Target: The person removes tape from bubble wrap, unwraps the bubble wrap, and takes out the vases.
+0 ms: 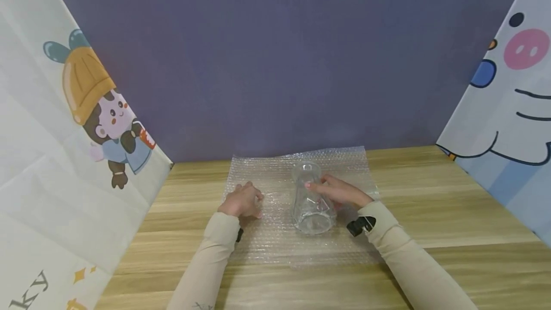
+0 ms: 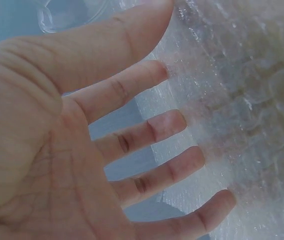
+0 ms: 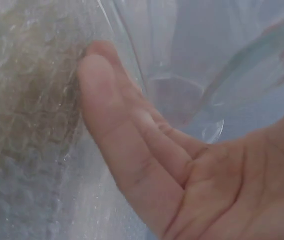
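A clear glass vase [image 1: 313,204], narrow at the neck and wider at the base, is on a sheet of bubble wrap [image 1: 275,238]. Whether it stands upright or lies tilted, I cannot tell. My right hand [image 1: 342,191] grips it from the right, with the thumb across its near side below the neck. In the right wrist view, the curled fingers [image 3: 127,125] pass close along the glass, beside the bubble wrap. To the left of the vase, my left hand [image 1: 243,201] is over the wrap's left part. Its fingers [image 2: 151,177] are spread and hold nothing; whether the tips touch the wrap is unclear.
Under the wrap lies a wood-grain table [image 1: 430,195]. A dark purple-grey panel [image 1: 275,61] rises behind it. White sheets with cartoon prints border the left [image 1: 34,123] and right sides. Dark bands sit on both wrists.
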Demonstrator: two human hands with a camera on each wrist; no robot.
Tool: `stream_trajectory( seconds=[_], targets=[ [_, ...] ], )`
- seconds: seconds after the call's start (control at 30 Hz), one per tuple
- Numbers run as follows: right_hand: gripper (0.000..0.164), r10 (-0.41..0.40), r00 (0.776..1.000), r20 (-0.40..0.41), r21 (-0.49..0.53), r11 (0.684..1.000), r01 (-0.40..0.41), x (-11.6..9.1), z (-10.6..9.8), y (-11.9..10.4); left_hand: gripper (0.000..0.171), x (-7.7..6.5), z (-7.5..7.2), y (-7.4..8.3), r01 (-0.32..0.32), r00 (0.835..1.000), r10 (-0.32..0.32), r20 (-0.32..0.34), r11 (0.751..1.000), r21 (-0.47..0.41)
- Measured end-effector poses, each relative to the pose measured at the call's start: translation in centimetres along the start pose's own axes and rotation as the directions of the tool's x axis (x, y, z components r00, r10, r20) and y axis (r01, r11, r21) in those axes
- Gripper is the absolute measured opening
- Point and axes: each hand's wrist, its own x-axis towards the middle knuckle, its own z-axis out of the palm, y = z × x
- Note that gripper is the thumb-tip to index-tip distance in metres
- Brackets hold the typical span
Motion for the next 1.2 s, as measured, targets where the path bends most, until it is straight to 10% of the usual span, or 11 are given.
stream_trajectory(
  seconds=[1.2],
  targets=[
    [0.082, 0.007, 0.999, 0.046, -0.001, 1.000, -0.007, -0.2, -0.2, -0.1, 0.053, -0.5, 0.5, 1.6, 0.030, 0.998, -0.024, -0.050, 0.993, 0.116]
  ],
)
